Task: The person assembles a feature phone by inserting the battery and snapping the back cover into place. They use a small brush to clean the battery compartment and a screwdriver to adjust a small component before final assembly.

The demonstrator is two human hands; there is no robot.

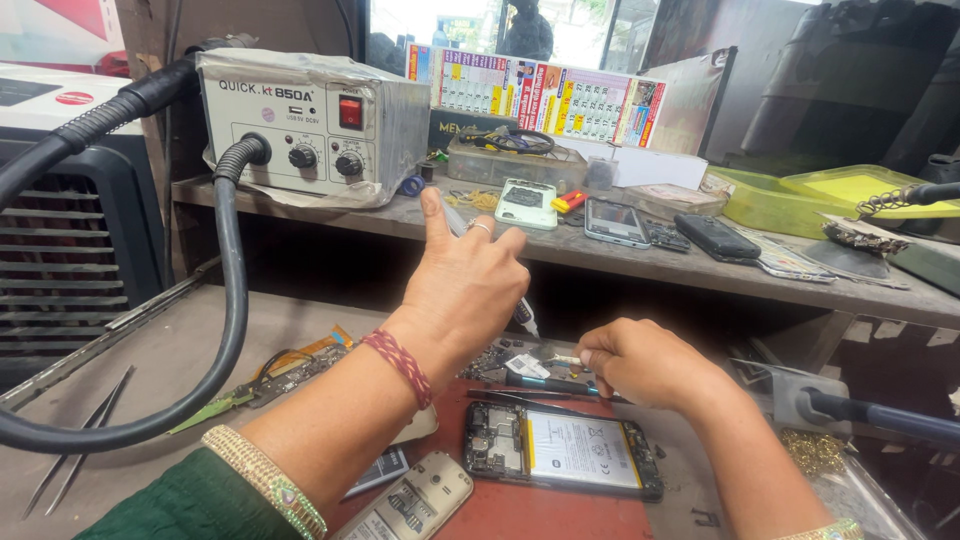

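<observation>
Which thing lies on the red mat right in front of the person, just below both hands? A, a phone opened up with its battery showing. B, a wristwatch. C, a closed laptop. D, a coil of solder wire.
A: the opened phone lies flat on the red mat, back cover off, with its pale battery and circuit board exposed, just below the left hand and right hand.

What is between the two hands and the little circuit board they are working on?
Nothing visible. The left hand holds a thin tool with its tip just above the circuit board. The right hand presses on the board's right end. The opened phone lies nearer, apart.
</observation>
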